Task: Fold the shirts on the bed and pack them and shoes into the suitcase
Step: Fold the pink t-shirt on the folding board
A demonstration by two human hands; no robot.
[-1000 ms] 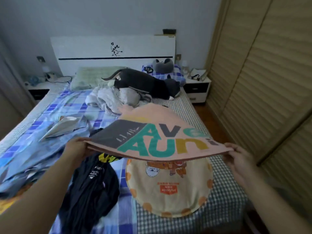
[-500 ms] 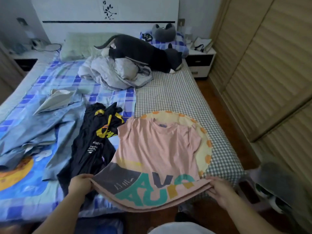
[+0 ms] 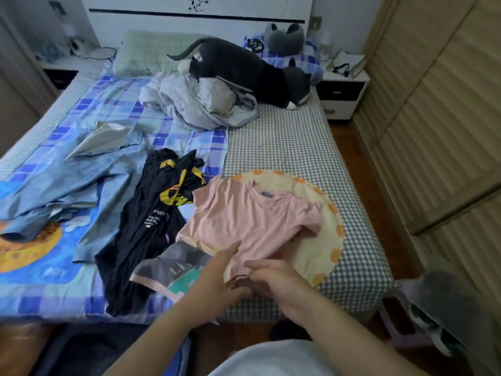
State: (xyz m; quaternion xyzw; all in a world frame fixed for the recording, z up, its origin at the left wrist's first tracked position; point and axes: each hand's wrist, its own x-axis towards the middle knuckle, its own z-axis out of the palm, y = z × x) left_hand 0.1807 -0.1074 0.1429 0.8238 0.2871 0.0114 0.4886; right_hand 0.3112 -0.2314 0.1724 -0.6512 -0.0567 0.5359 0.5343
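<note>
A pink T-shirt [image 3: 252, 215] lies back-up near the bed's foot, partly over a round cream mat [image 3: 322, 240] with orange dots. Its printed hem is turned up at the lower left. My left hand [image 3: 217, 272] lies flat on the hem with straight fingers. My right hand [image 3: 273, 278] pinches the bunched lower right hem close beside it. A black shirt [image 3: 146, 229] with yellow print lies crumpled to the left. A light blue shirt [image 3: 81, 183] is spread further left. Shoes [image 3: 433, 329] sit on the floor at the lower right, blurred.
A grey plush cat [image 3: 244, 69] and a rumpled grey blanket [image 3: 198, 104] fill the bed's far half. Nightstands flank the headboard. A slatted wardrobe [image 3: 433, 118] lines the right side, leaving a narrow floor strip. A dark case-like shape [image 3: 89, 354] lies at the bottom left.
The pink shirt went from held up in the air to lying on the bed. Both hands have come together from the hem's two corners to its lower right part.
</note>
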